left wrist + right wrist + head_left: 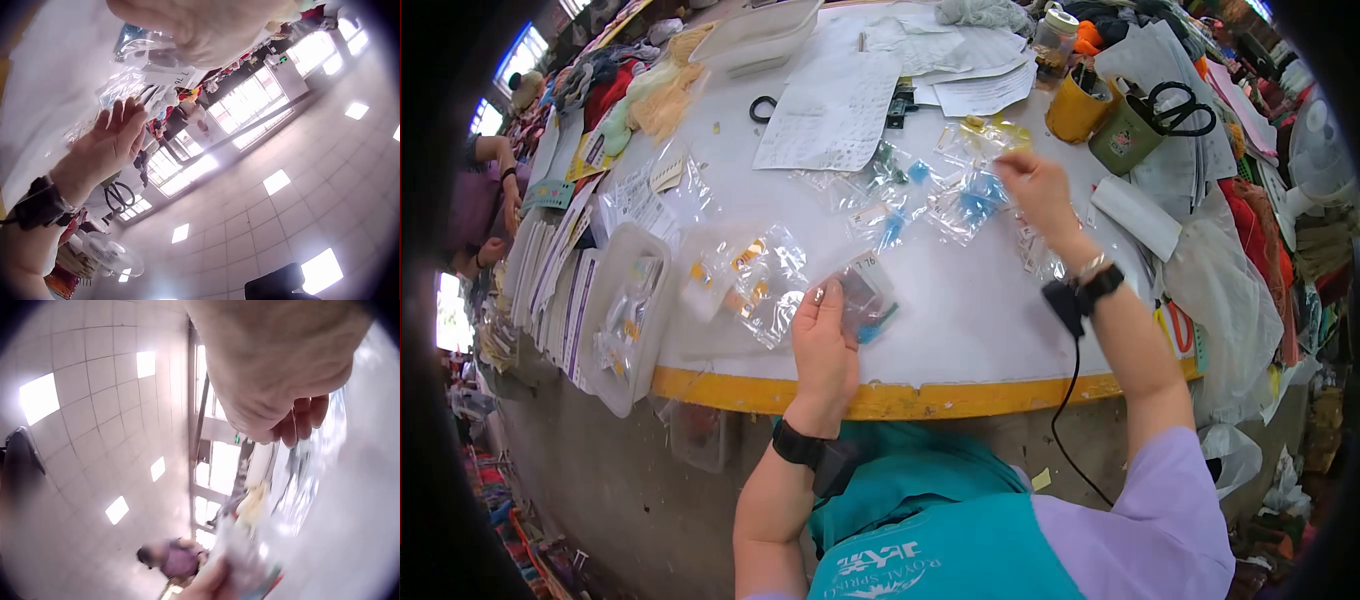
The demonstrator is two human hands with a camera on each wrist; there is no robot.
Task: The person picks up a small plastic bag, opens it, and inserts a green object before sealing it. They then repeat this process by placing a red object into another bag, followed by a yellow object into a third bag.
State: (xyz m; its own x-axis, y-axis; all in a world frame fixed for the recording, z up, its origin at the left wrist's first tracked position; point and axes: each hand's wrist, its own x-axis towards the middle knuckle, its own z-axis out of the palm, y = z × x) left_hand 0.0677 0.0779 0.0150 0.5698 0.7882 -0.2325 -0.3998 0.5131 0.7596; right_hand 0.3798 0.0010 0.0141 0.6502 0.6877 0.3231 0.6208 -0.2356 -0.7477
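Note:
My left hand (825, 345) pinches a clear plastic bag (868, 292) by its edge, near the table's front; a white label reading 76 and something blue-green show on it. In the left wrist view this labelled bag (170, 76) hangs below the left hand (200, 25). My right hand (1040, 195) is raised at the right side of clear packets with blue pieces (975, 200), its fingers loosely bent and nothing visible in them. The left wrist view shows the same right hand (106, 147) with fingers apart. More clear packets with yellow pieces (750, 290) lie left of the left hand.
A clear bin (662, 300) of packets stands at the left edge beside stacked cards. Printed sheets (830, 115), black scissors handles (762, 109) and an empty tray (755, 40) lie farther back. At right are a yellow can (1078, 108), a green can (1124, 140) and a white roll (1137, 217).

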